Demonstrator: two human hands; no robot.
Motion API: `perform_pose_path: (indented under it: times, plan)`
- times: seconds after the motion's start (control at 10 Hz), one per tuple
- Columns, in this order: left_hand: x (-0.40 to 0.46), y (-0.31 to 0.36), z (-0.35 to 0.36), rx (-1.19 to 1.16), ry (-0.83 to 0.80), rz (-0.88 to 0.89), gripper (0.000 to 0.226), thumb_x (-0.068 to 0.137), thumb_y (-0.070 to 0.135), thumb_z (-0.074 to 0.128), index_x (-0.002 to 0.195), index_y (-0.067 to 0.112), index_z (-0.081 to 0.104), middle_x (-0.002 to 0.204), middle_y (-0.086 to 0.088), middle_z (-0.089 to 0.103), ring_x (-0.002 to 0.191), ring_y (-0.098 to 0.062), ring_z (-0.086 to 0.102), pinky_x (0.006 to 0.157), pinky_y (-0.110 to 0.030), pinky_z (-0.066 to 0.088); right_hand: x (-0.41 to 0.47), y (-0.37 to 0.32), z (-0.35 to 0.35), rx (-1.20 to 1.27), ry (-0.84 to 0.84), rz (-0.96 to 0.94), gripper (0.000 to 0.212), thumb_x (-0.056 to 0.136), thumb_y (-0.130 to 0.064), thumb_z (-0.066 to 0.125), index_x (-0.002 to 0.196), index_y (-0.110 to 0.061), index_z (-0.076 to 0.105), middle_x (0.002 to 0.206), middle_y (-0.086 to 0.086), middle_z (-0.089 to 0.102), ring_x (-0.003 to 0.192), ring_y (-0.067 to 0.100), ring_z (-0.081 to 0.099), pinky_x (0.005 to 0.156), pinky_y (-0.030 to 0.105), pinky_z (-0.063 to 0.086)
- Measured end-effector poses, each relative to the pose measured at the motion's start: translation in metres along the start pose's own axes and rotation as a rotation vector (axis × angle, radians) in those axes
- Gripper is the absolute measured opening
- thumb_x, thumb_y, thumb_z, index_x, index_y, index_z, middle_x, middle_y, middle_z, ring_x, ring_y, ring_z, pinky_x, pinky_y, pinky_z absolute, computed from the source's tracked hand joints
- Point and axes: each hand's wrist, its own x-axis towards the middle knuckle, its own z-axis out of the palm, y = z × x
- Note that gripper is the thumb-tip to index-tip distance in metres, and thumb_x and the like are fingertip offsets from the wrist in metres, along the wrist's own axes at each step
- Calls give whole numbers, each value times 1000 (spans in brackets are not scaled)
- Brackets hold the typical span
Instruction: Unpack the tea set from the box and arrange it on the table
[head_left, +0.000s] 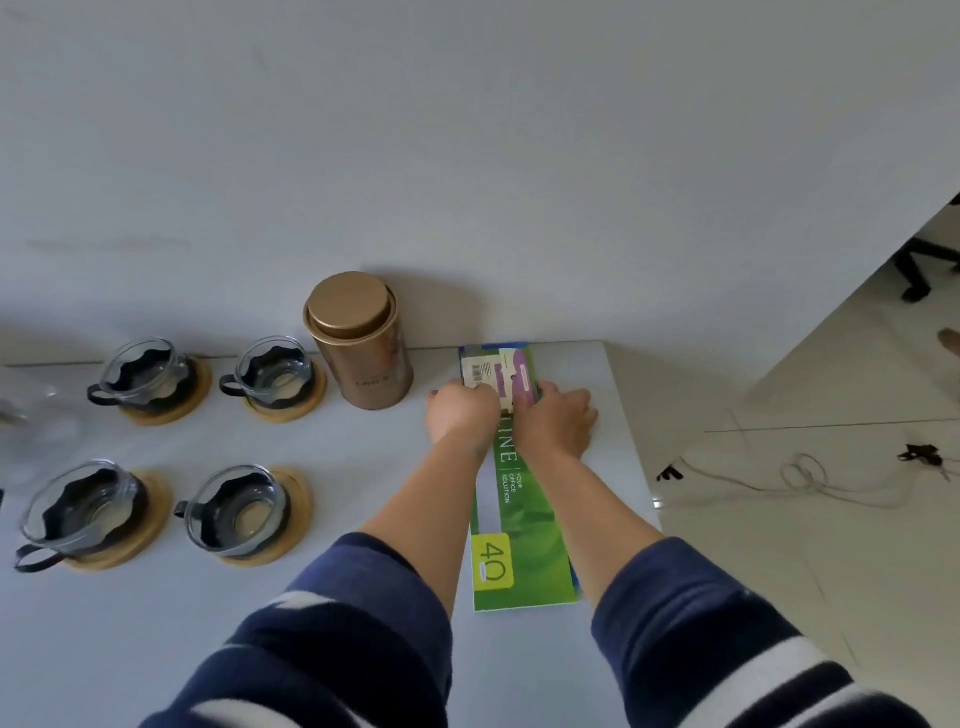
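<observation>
both hands at the far end of a long green box (519, 519), lying flat near the table's (363, 467) 3 o'clock edge. left hand (462, 415) curled over the box's end flap at 12 o'clock, right hand (558, 418) pressed beside it, fingers apparently pinching the flap; whether truly clenched, cannot tell, fingertips hidden. already out at 9 o'clock: four glass cups on wooden coasters, nearest one (239, 512), and a gold tin (363, 343) upright just beside the box's far left corner. something clear and glassy at the far 9 o'clock edge, too blurred to name.

likely risks: a sharp tug on the flap jerking the left hand into the tin and toppling it toward the cups; box sliding toward 3 o'clock and off the edge; contents spilling out if tipped while open.
</observation>
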Motion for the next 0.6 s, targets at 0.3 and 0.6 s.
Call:
perform_pose_path:
  times: [0.3,0.6]
  plan:
    - [-12,15,-6,-155,-31,18,23,88,19,40,87,9,61,92,-10,61,78,-29,55,73,-30,43,10,-13,-14,541,-57,-15,30,91,-6,44,70,-25,54,74,-4,54,73,24,49,56,29,37]
    - [-42,6,-27,-10,-167,205,62,99,35,34,154,18,11,158,-6,24,145,-27,23,117,-43,23,-39,13,-33,525,-197,-53,61,95,-9,52,150,-20,26,154,6,34,138,22,39,100,29,39]
